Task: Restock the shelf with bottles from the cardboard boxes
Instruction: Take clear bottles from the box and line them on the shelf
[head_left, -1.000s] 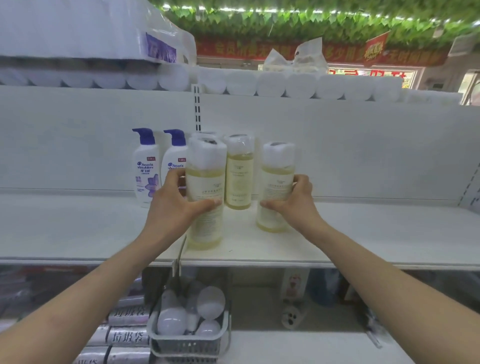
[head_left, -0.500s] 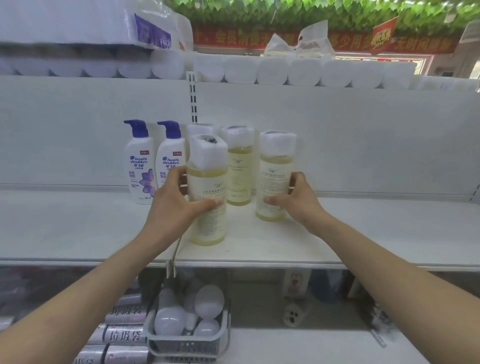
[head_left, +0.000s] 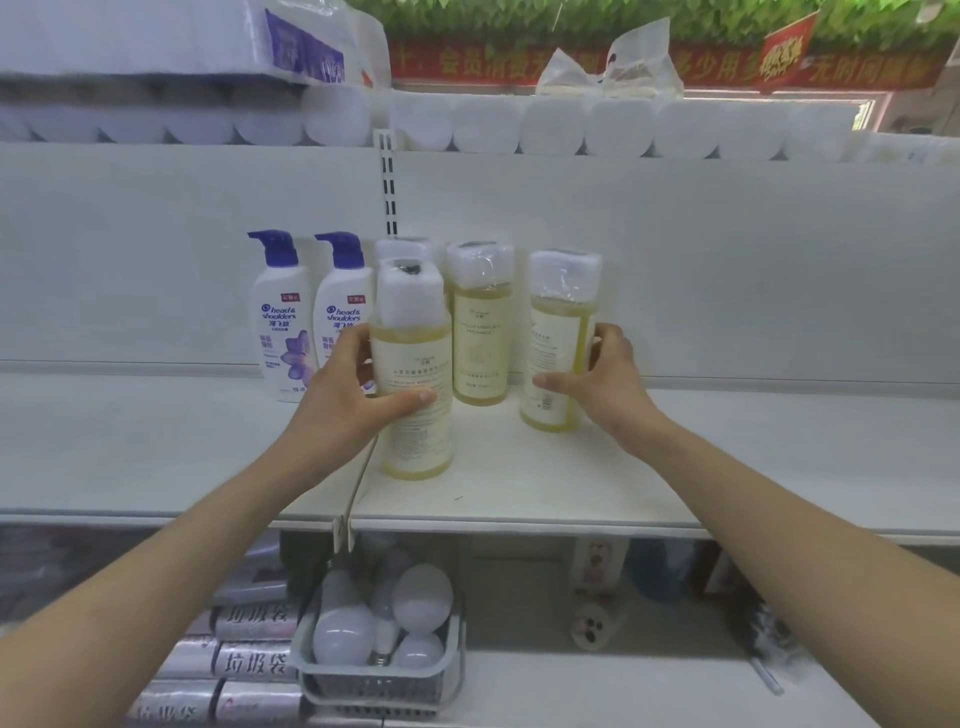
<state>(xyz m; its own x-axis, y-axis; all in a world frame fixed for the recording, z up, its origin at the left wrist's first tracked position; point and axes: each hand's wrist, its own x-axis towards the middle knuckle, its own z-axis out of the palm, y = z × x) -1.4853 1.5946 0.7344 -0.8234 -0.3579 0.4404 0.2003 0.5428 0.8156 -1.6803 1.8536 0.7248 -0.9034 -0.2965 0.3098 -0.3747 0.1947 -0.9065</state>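
Holding the same grips as a second ago, both hands have eased their bottles back on the white shelf (head_left: 519, 478). The right-hand bottle (head_left: 558, 338) now stands closer to the line of the middle bottle (head_left: 480, 338), and the front bottle (head_left: 415, 358) has shifted only slightly. The left hand (head_left: 353, 410) wraps the front bottle, thumb across its label and fingers curled round the far side. The right hand (head_left: 608, 384) clasps the right-hand bottle the same way from the other side. All are clear bottles of pale yellow liquid with white foam wrapped over the caps. Their cream labels carry small print too blurred to read. A fourth such bottle (head_left: 405, 248) stands behind the front one. Just left of the group stand two white pump bottles (head_left: 283, 322) with blue tops, marked "head & shoulders" above Chinese characters and a purple flower. Below, rolls (head_left: 257, 662) read "垃圾袋" beside a basket (head_left: 374, 680) of light bulbs (head_left: 421, 597). A red banner (head_left: 519, 62) overhead bears yellow Chinese text, only partly legible.
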